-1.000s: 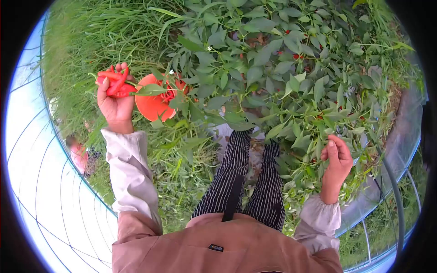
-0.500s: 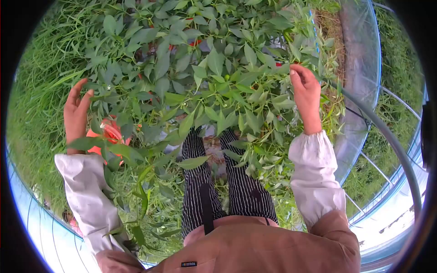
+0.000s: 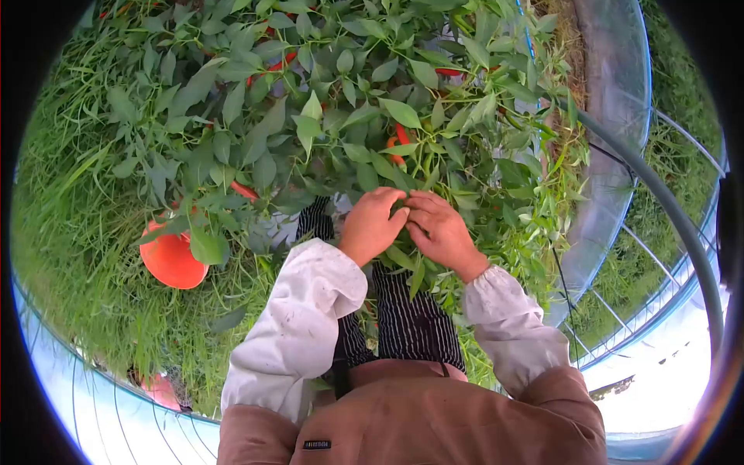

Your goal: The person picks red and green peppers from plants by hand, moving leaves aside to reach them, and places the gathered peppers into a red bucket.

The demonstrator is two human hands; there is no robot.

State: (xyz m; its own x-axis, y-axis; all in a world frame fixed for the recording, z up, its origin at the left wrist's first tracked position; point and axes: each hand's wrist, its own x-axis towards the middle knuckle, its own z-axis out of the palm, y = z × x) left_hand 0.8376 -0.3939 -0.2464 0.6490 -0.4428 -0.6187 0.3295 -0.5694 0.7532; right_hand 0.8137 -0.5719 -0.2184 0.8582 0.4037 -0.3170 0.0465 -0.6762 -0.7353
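My left hand and my right hand meet in the chili pepper plants, just in front of my legs. Their fingertips nearly touch. The fingers of both are bent inward and pressed together among the leaves; whatever is between them is hidden. Close above the hands, red chili peppers hang among green leaves. Another red chili shows to the left, and one more red chili sits farther up.
An orange-red bucket stands in the grass at the left, partly behind leaves. A grey hose or pipe curves down the right side, beside clear plastic sheeting. Tall grass grows at the far left.
Both hands have come inward from far apart on either side to meet at the middle of the plants. Leaves have shifted, uncovering more of the bucket and several red chilies.
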